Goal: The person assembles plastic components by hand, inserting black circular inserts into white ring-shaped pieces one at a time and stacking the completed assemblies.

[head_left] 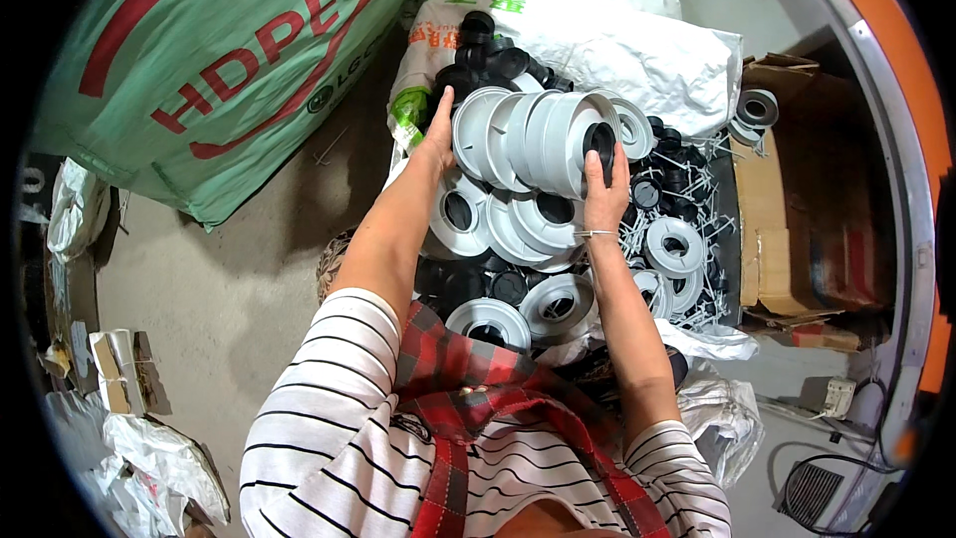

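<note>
- Left hand (pixel 438 134) is bracing, fingers extended, the left end of the ring stack (pixel 543 144).
- Right hand (pixel 606 184) is gripping the right end, fingers partly curled.
- Ring stack is hanging above loose rings (pixel 510 234), inside the work surface's (pixel 734 269) right edge.
- White sticks (pixel 713 189) are lying along that edge.

We are looking at a dark-edged bench (pixel 733 274), mostly buried, where grey flanged rings (pixel 659 258), black caps (pixel 646 192) and thin pale plastic sticks (pixel 711 191) are lying in a heap.
</note>
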Available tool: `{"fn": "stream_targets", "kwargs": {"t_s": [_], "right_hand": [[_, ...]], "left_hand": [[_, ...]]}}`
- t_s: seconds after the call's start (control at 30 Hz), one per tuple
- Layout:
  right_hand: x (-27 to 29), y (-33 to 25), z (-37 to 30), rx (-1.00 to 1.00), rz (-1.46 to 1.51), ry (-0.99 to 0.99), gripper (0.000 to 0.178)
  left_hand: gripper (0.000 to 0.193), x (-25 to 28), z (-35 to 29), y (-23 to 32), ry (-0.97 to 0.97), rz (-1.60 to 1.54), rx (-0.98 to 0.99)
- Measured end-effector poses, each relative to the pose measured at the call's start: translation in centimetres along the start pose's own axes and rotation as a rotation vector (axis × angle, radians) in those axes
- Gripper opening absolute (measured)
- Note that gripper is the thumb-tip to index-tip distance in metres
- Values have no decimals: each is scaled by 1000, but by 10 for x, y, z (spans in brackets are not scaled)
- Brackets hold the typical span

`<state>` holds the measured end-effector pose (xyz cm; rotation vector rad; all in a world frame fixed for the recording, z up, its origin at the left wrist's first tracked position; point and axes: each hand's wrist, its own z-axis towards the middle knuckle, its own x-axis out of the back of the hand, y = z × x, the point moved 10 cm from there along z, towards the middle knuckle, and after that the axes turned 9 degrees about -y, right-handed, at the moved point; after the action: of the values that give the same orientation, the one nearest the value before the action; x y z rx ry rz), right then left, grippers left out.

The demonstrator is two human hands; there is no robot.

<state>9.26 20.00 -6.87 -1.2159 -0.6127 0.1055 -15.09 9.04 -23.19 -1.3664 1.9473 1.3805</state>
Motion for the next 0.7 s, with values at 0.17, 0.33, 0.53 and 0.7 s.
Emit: {"fn": "stream_targets", "kwargs": {"t_s": [0.17,0.33,0.53,0.7], "right_hand": [[29,10,0,-14,102,50,66],[63,10,-24,-21,340,105,56],[96,-86,-96,279,772,172,57],[137,-156,-101,621,912,426,59]], "left_hand": [[66,-3,7,16,74,117,-252],[64,-60,-40,18,206,155,-278],[44,-193,-148,88,-19,498,-644],[41,-357,-297,177,-341,641,-952]]}}
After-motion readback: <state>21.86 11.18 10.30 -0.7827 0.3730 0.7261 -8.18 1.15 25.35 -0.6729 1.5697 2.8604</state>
